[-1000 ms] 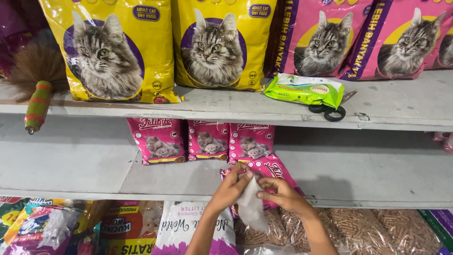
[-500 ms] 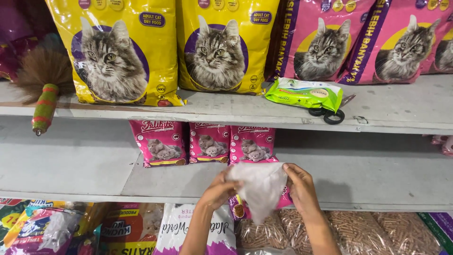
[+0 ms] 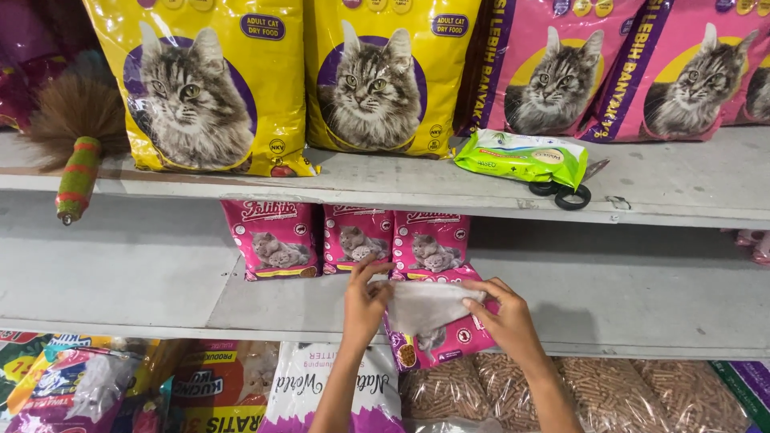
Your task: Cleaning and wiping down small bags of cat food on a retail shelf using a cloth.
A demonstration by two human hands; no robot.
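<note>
Hands are meeting over a small pink pouch (image 3: 437,337) that is lying flat on the middle shelf (image 3: 144,277), close to its front edge. A white wipe (image 3: 429,306) is spreading across the upper part of that pouch, and both hands are pinching it. The left hand (image 3: 365,303) is gripping the wipe's left edge, fingers curling over the top and thumb underneath, so its grip is closing narrow on the cloth. The right hand (image 3: 507,319) is holding the wipe's right edge in the same way, fingertips pressing down on the cloth and the pouch beneath. Both forearms are rising from the bottom of the view, crossing in front of the bags on the lowest level.

Just behind the pouch, three more small pink pouches (image 3: 353,244) are standing upright in a row against the back of the shelf. On the upper shelf (image 3: 674,188), two big yellow bags with a cat picture (image 3: 281,80) are standing beside pink bags (image 3: 618,72). A green wipes packet (image 3: 521,156) is lying in front of the pink bags, with black scissor handles (image 3: 561,192) sticking out just beside it. A brown feather duster (image 3: 76,136) is leaning at the far left
</note>
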